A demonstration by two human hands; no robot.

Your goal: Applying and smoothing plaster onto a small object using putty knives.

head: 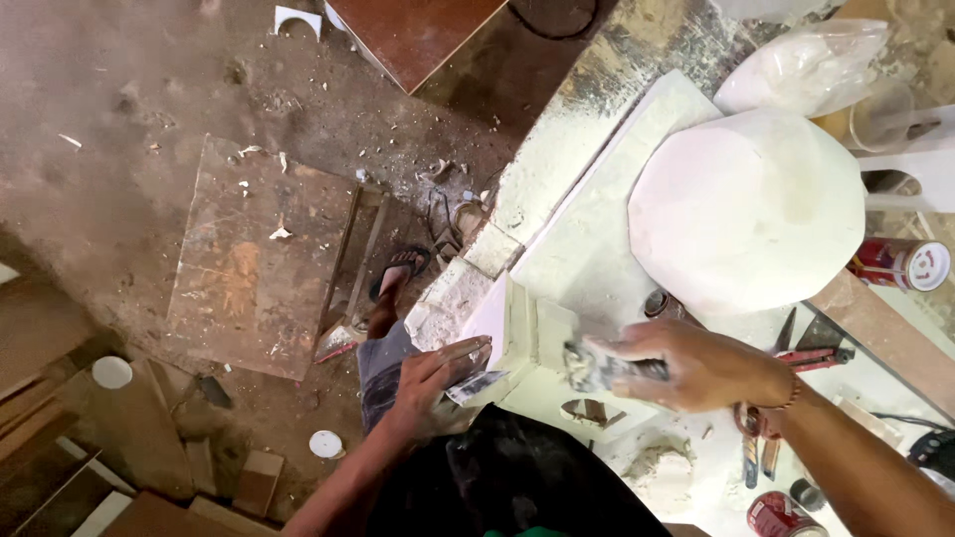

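Tabletop point(597, 119): dusty, white-coated, at the right of the head view.
Slab point(746, 204): large white many-sided piece, lies flat on the tabletop, well apart from both hands.
Moulding point(532, 343): white stepped block at the tabletop's near edge, between the hands.
Right hand point(691, 363): fingers closed on a putty knife point(597, 368); blade touches the moulding.
Left hand point(428, 383): fingers closed on a scraper point(476, 386), just beside the moulding's left end.
Can point(900, 264): red, lies on its side right of the slab.

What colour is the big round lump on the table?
The big round lump is white, seen best in the head view.
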